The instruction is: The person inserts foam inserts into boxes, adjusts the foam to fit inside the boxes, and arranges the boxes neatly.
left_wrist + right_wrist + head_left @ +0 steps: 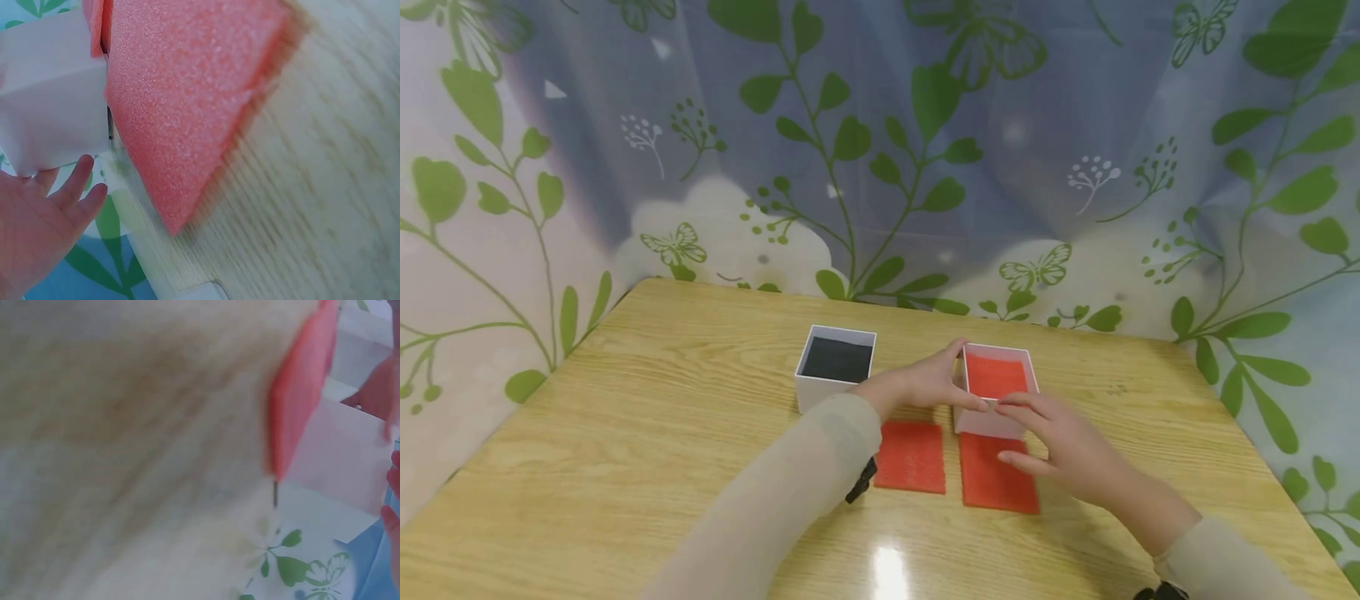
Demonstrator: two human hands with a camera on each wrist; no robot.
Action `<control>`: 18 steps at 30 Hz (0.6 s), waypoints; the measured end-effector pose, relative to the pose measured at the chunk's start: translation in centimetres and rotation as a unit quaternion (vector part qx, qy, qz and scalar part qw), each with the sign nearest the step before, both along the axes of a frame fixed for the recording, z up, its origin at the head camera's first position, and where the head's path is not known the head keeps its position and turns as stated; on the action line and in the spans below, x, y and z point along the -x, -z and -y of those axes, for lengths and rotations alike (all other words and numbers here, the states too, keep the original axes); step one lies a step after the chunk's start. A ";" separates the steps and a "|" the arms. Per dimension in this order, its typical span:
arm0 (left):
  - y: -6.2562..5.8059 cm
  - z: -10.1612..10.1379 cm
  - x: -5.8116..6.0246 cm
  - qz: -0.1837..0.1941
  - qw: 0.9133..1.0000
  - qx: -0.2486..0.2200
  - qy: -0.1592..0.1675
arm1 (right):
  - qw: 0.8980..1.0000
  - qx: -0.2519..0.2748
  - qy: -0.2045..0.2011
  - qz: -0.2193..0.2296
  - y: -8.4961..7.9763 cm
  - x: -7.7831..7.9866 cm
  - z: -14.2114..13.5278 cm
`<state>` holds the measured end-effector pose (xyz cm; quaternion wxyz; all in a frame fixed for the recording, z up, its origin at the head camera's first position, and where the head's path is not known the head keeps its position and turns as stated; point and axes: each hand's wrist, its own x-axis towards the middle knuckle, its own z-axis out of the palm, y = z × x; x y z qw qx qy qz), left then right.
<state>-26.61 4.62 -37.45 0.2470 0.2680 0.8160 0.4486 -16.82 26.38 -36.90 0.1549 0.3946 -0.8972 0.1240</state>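
Note:
A white open-topped box [991,421] with red foam squares [996,375] inside stands at the right of the table. My left hand [928,385] holds its left side, thumb along the front rim and a finger at the back corner. In the left wrist view, other fingers of this hand [37,231] spread loosely beside the white box [56,94]. The right hand [1063,437] hovers at the box's front right corner, fingers relaxed and fingertips right at the rim. Below it lies a red foam square [1000,483], partly covered by that hand.
Another red foam square [912,462] lies to the left, in front of the boxes. A second white box [820,392] holding black pieces [835,360] stands left of the left hand. Behind the wooden table [587,433] hangs a leaf-patterned curtain [880,167].

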 end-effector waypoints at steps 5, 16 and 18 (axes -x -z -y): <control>0.1 -0.1 0.0 -0.007 1.000 -0.004 -0.003 | 0.997 0.010 -0.059 -0.057 1.2 -0.5 -0.4; 0.1 -0.1 -0.1 -0.012 1.000 0.001 -0.009 | 0.988 -0.090 0.031 0.125 3.0 -2.0 -0.2; 0.1 -0.1 -0.1 -0.009 1.000 0.001 -0.010 | 0.983 -0.095 0.041 0.150 3.2 -2.0 -0.2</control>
